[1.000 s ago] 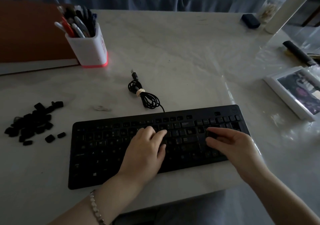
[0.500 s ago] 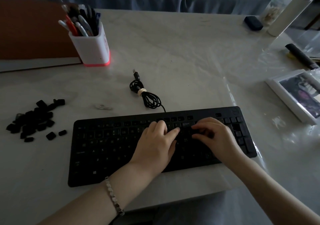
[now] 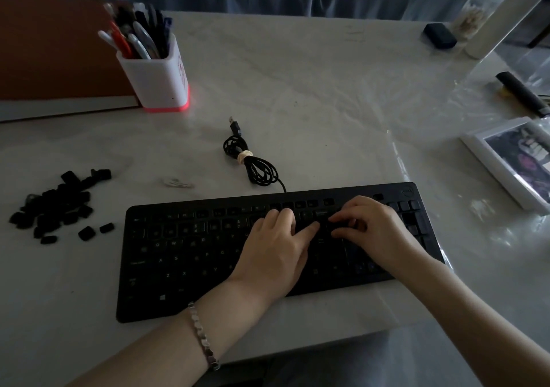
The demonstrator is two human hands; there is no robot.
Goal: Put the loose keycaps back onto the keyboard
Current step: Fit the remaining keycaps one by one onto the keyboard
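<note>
The black keyboard (image 3: pixel 184 255) lies on the white table near its front edge. A pile of several loose black keycaps (image 3: pixel 56 205) sits to its left. My left hand (image 3: pixel 276 252) rests on the keys at the keyboard's middle, its index finger stretched to the right. My right hand (image 3: pixel 375 229) is over the right part of the keyboard, fingers curled, thumb and index pinching a small dark keycap (image 3: pixel 327 226) down at the key rows. The left index tip touches that spot. The dim light hides the keycap's detail.
The keyboard's coiled cable (image 3: pixel 253 163) lies behind it. A white pen holder (image 3: pixel 157 80) stands at the back left beside a brown folder (image 3: pixel 53 47). A framed picture (image 3: pixel 512 160), a black marker (image 3: pixel 520 92) and crinkled plastic film are on the right.
My right hand moved left along the keyboard, from its right end toward the middle, and curled its fingers. My left hand shifted slightly up and right until the two hands met.
</note>
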